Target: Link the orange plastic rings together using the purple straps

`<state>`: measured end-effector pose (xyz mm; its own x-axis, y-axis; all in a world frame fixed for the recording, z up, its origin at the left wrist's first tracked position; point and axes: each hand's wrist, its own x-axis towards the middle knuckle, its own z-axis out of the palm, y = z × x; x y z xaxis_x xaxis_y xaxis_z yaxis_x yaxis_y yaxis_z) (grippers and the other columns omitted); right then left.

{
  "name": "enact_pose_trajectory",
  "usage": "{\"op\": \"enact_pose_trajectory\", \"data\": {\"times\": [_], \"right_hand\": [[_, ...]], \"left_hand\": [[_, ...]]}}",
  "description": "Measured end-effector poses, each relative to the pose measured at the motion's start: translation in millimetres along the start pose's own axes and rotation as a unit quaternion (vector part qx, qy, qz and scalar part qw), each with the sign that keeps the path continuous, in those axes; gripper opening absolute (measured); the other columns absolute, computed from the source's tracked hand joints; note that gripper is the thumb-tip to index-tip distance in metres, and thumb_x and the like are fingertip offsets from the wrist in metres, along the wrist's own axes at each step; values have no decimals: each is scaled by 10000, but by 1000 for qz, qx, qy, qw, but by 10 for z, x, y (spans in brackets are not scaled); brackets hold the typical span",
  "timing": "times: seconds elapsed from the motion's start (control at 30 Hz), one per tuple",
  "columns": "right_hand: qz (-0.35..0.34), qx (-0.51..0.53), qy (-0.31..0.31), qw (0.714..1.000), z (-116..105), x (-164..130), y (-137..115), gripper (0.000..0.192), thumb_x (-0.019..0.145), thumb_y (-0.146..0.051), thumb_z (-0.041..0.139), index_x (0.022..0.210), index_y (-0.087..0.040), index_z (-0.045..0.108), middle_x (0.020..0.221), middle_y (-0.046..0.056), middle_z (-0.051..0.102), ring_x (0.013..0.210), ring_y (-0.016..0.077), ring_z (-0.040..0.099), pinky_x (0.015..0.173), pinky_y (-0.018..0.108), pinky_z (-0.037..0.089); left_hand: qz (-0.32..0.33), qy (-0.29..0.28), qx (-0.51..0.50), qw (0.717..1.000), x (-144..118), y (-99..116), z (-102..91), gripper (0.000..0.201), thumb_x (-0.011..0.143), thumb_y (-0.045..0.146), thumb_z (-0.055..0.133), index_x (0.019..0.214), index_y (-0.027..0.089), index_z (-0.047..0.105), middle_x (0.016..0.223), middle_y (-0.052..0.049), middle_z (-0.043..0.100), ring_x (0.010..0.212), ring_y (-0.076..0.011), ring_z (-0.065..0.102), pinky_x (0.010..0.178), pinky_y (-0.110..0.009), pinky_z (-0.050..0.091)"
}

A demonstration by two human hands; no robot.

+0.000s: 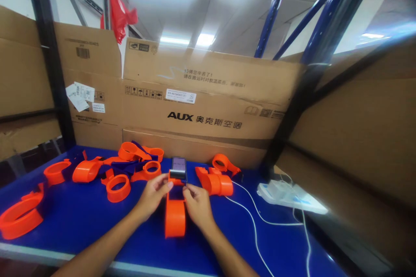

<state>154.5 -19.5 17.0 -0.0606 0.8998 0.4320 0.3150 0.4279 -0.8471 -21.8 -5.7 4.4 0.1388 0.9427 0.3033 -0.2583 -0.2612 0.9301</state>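
While within grasp, dispenser (175, 218) between hands (152, 194) (199, 205)

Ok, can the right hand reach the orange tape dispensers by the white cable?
Likely yes: nothing visible blocks the right hand from those orange tape dispensers, though it would need to release the held tape dispenser.

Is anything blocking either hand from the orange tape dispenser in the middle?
Nothing visible: the left hand and right hand appear to hold the dispenser near its far end from either side. The small screen appears beyond it.
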Motion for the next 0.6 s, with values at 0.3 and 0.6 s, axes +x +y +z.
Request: {"op": "enact_pose_trajectory", "data": {"times": [0.3,0.6], "right_hand": [[1,-14,8,1000,22,-7,80,354,869,-387,488,625,-151,586,586,-19,431,562,115,391,497,209,303],[20,62,-29,997,97,11,115,329,843,-389,542,599,-170,522,586,-26,448,540,102,390,475,194,318]], "left_hand": [[-14,10,-10,1000,26,-34,-6,509,777,412,759,1216,166,684,870,-63,716,770,-191,632,752,-298,493],[-86,14,-191,978,-41,66,-9,367,769,408,777,1050,177,732,908,-57,744,786,-188,668,742,-266,502]]}}
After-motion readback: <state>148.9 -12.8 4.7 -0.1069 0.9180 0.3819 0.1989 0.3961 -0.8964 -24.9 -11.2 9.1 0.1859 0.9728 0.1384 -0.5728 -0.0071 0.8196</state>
